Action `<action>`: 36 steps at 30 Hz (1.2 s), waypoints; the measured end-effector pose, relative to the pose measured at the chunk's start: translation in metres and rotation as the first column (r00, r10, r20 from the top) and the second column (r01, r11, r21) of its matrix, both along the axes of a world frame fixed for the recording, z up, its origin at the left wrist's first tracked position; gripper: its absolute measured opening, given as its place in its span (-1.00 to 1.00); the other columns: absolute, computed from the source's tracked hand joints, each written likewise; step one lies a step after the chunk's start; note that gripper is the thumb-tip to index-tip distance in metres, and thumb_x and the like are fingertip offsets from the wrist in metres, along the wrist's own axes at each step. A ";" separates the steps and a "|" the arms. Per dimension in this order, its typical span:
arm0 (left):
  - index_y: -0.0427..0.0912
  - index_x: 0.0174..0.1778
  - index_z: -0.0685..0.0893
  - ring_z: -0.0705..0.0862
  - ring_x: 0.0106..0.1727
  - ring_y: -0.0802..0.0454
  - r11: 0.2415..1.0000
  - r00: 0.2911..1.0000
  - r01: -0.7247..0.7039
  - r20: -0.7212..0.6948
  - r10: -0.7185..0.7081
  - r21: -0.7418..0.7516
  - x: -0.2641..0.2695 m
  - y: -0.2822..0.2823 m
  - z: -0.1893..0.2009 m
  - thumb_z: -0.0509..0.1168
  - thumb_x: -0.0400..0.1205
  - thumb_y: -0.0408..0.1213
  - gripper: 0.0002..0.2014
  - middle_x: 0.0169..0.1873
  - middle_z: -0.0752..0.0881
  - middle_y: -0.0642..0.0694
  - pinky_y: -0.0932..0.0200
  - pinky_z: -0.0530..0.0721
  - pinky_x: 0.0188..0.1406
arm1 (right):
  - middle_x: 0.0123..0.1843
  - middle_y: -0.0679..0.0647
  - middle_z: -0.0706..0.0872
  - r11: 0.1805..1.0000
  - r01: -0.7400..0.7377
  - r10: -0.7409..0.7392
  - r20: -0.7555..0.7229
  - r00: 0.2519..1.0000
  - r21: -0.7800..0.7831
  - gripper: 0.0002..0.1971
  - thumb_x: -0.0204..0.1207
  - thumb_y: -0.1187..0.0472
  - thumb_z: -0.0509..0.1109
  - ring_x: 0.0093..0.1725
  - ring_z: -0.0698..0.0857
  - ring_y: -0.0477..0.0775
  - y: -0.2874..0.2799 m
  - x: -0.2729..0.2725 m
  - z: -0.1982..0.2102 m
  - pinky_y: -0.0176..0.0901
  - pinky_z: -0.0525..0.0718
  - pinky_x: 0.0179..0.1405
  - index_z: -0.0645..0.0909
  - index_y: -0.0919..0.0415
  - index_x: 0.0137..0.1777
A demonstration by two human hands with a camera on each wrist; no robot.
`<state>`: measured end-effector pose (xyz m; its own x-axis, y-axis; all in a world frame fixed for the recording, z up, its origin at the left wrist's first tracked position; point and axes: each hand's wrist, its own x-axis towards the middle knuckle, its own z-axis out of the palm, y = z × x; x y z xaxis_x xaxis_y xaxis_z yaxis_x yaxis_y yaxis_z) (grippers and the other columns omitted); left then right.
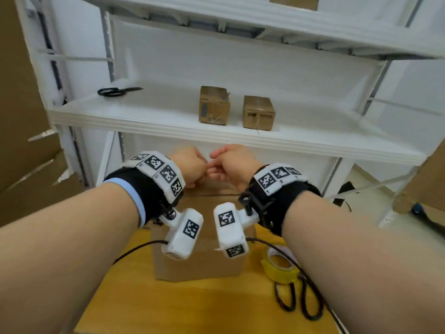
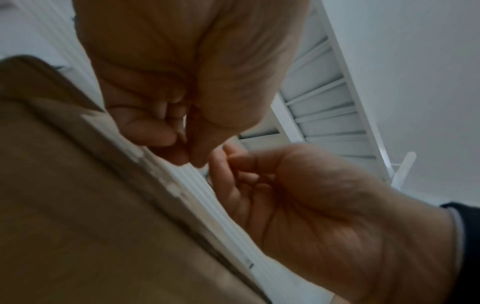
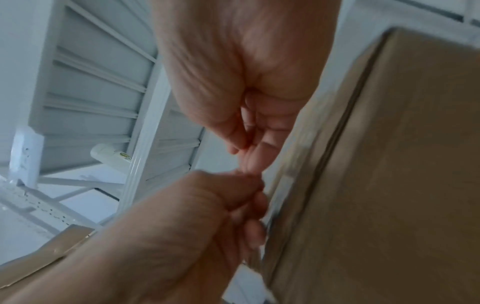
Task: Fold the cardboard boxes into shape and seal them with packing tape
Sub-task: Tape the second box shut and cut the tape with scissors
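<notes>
A brown cardboard box (image 1: pixel 199 261) stands closed on the wooden table (image 1: pixel 192 309). Both hands meet over its far top edge. My left hand (image 1: pixel 201 165) has its fingers curled, and thumb and forefinger pinch at the pale tape strip (image 2: pixel 130 148) along that edge of the box (image 2: pixel 64 205). My right hand (image 1: pixel 214 162) is curled too, its fingertips (image 3: pixel 244 156) touching the left hand (image 3: pixel 194 216). Nothing is visible between the right fingers. A yellowish tape roll (image 1: pixel 280 266) lies right of the box.
Black scissors (image 1: pixel 298 302) lie on the table near the roll. The white shelf (image 1: pixel 168 126) just behind the hands carries two small taped boxes (image 1: pixel 214 104) (image 1: pixel 258 112) and another pair of scissors (image 1: pixel 118 91). Large flat cardboard (image 1: pixel 24 116) leans at the left.
</notes>
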<state>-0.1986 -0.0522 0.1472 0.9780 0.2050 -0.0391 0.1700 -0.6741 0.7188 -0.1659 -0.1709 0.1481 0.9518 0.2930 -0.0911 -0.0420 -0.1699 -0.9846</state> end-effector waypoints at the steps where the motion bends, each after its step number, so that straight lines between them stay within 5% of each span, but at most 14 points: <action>1: -0.18 -0.17 0.71 0.64 -0.38 -0.04 0.999 0.999 0.013 -0.048 -0.010 0.044 -0.002 0.001 -0.004 0.24 0.66 -0.34 -0.84 -0.40 0.69 -0.12 0.17 0.66 -0.38 | -0.33 0.22 0.59 0.999 -0.041 0.040 -0.054 0.998 -0.014 -0.74 0.66 0.54 0.11 -0.44 0.59 0.09 0.007 -0.001 -0.005 -0.16 0.72 -0.45 0.50 0.26 -0.16; 5: -0.29 -0.04 0.77 0.70 -0.25 -0.14 0.999 0.996 0.019 -0.089 -0.016 0.035 -0.004 0.005 -0.011 0.34 0.58 -0.37 -0.87 -0.25 0.79 -0.22 0.02 0.75 -0.20 | -0.14 0.22 0.72 0.975 -0.020 0.010 -0.046 0.999 -0.222 -0.82 0.60 0.44 0.27 -0.19 0.78 0.13 0.000 0.020 -0.022 -0.02 0.84 -0.07 0.56 0.23 -0.20; 10: -0.28 -0.17 0.76 0.65 -0.31 -0.09 0.998 0.998 0.015 -0.063 -0.019 -0.066 -0.005 0.006 -0.017 0.35 0.60 -0.40 -0.91 -0.35 0.75 -0.16 0.16 0.64 -0.34 | -0.21 0.22 0.79 0.899 0.220 -0.219 0.046 0.975 -0.379 -0.89 0.59 0.37 0.25 -0.27 0.80 0.16 -0.035 0.030 -0.014 -0.05 0.81 -0.22 0.57 0.35 -0.13; 12: -0.34 -0.05 0.77 0.71 -0.23 -0.17 0.999 0.998 0.013 -0.054 -0.015 -0.032 -0.005 0.007 -0.019 0.39 0.55 -0.39 -0.88 -0.19 0.81 -0.28 0.05 0.68 -0.22 | -0.27 0.19 0.75 0.695 0.322 -0.212 0.245 0.946 -0.642 -0.84 0.60 0.29 0.23 -0.17 0.77 0.27 -0.043 0.029 -0.015 0.00 0.76 -0.09 0.57 0.35 -0.16; 14: -0.31 -0.01 0.78 0.77 -0.09 -0.23 1.000 0.999 -0.001 -0.050 0.002 0.015 -0.007 0.010 -0.018 0.40 0.52 -0.36 -0.83 -0.09 0.81 -0.31 -0.05 0.76 -0.07 | -0.01 0.21 0.66 0.494 0.432 -0.143 0.420 0.896 -0.755 -0.83 0.64 0.17 0.24 0.08 0.66 0.32 -0.047 0.026 -0.021 0.00 0.62 0.03 0.54 0.28 0.04; 17: -0.29 0.00 0.78 0.77 0.03 -0.23 0.999 0.999 -0.006 -0.050 0.009 0.049 -0.006 0.017 -0.015 0.41 0.51 -0.34 -0.81 -0.04 0.81 -0.27 -0.16 0.76 0.11 | 0.45 0.29 0.53 0.607 0.321 -0.045 0.372 0.927 -0.727 -0.51 0.72 -0.05 0.18 0.37 0.57 0.35 -0.044 0.021 -0.034 0.04 0.53 0.29 0.35 0.16 0.56; 19: -0.29 0.03 0.77 0.76 0.05 -0.20 0.997 0.998 -0.016 -0.053 0.020 0.079 -0.006 0.021 -0.012 0.44 0.51 -0.31 -0.79 -0.01 0.80 -0.24 -0.15 0.74 0.16 | 0.58 0.27 0.46 0.652 0.177 0.027 0.257 0.966 -0.737 -0.40 0.76 -0.11 0.09 0.48 0.52 0.33 -0.039 0.020 -0.038 0.00 0.47 0.38 0.19 0.19 0.69; 24: -0.32 0.14 0.58 0.70 0.14 -0.18 0.970 0.976 -0.131 -0.146 0.163 0.203 -0.013 0.030 -0.010 0.46 0.52 0.16 -0.42 0.10 0.71 -0.20 -0.07 0.67 0.25 | 0.59 0.28 0.45 0.577 0.102 0.041 0.154 0.987 -0.810 -0.44 0.81 -0.07 -0.04 0.52 0.48 0.30 -0.040 0.024 -0.034 0.00 0.41 0.43 0.25 0.29 0.65; 28: -0.36 0.59 0.34 0.52 0.47 -0.23 0.956 0.945 -0.167 -0.239 0.225 0.241 -0.021 0.026 -0.010 0.22 0.68 0.19 -0.24 0.48 0.51 -0.28 0.01 0.48 0.42 | 0.67 0.28 0.33 0.602 0.101 0.011 0.135 0.991 -0.792 -0.43 0.83 -0.02 -0.07 0.61 0.38 0.29 -0.038 0.022 -0.033 -0.02 0.34 0.50 0.10 0.28 0.73; 33: -0.37 0.65 0.21 0.40 0.57 -0.23 0.955 0.933 -0.140 -0.288 0.216 0.263 -0.025 0.020 -0.006 0.10 0.74 0.16 -0.26 0.57 0.39 -0.28 0.03 0.39 0.46 | 0.72 0.27 0.19 0.553 0.114 -0.019 0.124 0.992 -0.825 -0.48 0.84 0.14 -0.06 0.63 0.33 0.31 -0.038 0.012 -0.032 0.03 0.34 0.53 -0.03 0.23 0.75; 36: -0.30 0.64 0.28 0.46 0.53 -0.23 0.967 0.948 -0.087 -0.278 0.154 0.239 -0.026 0.028 -0.014 0.09 0.71 0.24 -0.24 0.55 0.43 -0.27 0.02 0.44 0.41 | 0.56 0.33 0.41 0.496 0.226 0.092 0.309 0.946 -0.838 -0.44 0.79 0.09 0.05 0.50 0.44 0.36 -0.029 0.004 -0.027 0.16 0.48 0.41 -0.03 0.04 0.74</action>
<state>-0.2243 -0.0238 0.1329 0.8975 0.3570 -0.2591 0.4397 -0.7712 0.4604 -0.1624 -0.2003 0.1214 0.9880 0.1542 0.0080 0.1490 -0.9381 -0.3126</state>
